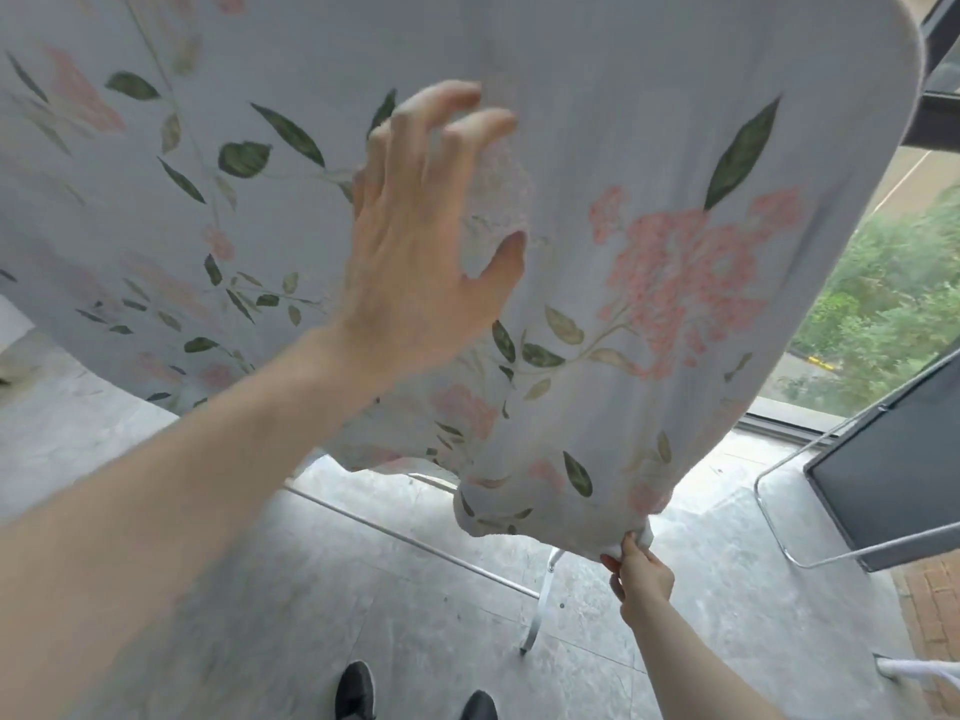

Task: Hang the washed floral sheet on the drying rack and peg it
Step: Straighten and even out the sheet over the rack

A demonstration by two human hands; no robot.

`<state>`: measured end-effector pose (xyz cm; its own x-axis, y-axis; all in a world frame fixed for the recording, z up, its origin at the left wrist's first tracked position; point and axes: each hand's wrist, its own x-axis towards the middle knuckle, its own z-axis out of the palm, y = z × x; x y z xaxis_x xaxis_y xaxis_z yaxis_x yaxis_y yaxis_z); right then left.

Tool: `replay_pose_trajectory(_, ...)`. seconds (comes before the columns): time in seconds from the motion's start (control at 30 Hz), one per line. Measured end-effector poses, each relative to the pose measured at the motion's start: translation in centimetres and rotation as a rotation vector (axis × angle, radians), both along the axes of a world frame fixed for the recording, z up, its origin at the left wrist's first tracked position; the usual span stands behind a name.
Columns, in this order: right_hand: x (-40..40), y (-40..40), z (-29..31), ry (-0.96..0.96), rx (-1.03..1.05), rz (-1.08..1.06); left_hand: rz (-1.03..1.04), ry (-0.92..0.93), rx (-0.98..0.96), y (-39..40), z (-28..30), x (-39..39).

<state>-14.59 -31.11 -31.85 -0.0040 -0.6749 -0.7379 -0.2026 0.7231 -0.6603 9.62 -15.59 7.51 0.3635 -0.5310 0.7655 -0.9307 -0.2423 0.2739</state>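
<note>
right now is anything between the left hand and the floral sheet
Nothing visible. The left hand is spread open right against the floral sheet, while the right hand already pinches its bottom corner.

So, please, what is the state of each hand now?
Left hand: open, fingers spread against the floral sheet, gripping nothing.
Right hand: closed, pinching the sheet's bottom edge.

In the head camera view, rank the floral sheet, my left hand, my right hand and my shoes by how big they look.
1. floral sheet
2. left hand, enlarged by nearness
3. right hand and either shoe: too alike to rank
</note>
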Motion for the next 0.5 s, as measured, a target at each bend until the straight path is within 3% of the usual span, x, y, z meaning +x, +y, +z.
replay_pose_trajectory(0.13,-0.7,-0.4,-2.5,0.11,0.075,0.053,0.111,-0.117,0.115,-4.4,5.4,2.6)
replay_pose_trajectory(0.23,0.1,-0.9,-2.8,0.151,0.08,0.138,0.137,-0.102,0.154,-6.2,6.6,4.0)
replay_pose_trajectory(0.33,0.6,-1.0,-1.1,0.23,-0.095,0.226,0.134,-0.042,0.105,-7.0,8.2,4.1)
replay_pose_trajectory(0.5,0.7,-2.6,4.9,0.189,-0.527,0.059,0.098,0.016,0.102,-7.7,8.6,4.9)
